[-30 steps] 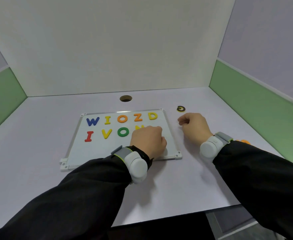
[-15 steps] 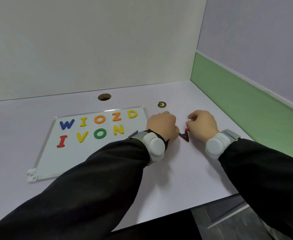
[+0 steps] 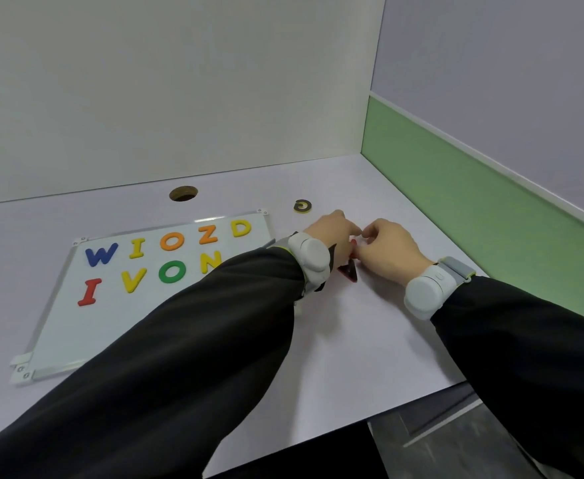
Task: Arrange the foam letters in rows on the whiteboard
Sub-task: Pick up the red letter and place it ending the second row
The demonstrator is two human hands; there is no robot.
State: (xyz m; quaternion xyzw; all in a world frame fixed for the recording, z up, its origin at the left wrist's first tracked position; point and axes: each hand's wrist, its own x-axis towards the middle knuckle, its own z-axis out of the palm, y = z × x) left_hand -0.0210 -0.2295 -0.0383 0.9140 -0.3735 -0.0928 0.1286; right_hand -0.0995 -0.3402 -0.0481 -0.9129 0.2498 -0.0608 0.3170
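Note:
The whiteboard point(image 3: 76, 326) lies on the desk at the left. Its top row reads W point(image 3: 101, 254), I, O, Z, D point(image 3: 241, 228). The second row reads I point(image 3: 89, 291), V, O, N point(image 3: 211, 261). Just right of the board, my left hand point(image 3: 330, 233) and my right hand point(image 3: 390, 247) meet around a red foam letter point(image 3: 350, 272) with a dark back. The letter stands tilted on the desk between them, with the fingers of both hands closed on it. My hands hide its shape. A yellow G point(image 3: 302, 205) lies face down beyond my hands.
A round cable hole point(image 3: 183, 193) sits in the desk behind the board. A white back wall and a green side panel point(image 3: 490, 216) enclose the desk. The desk's front edge point(image 3: 421, 397) runs close under my right forearm.
My left hand left the board and moved right to join my right hand at the red letter. The view has swung to the right, so the board now sits further left.

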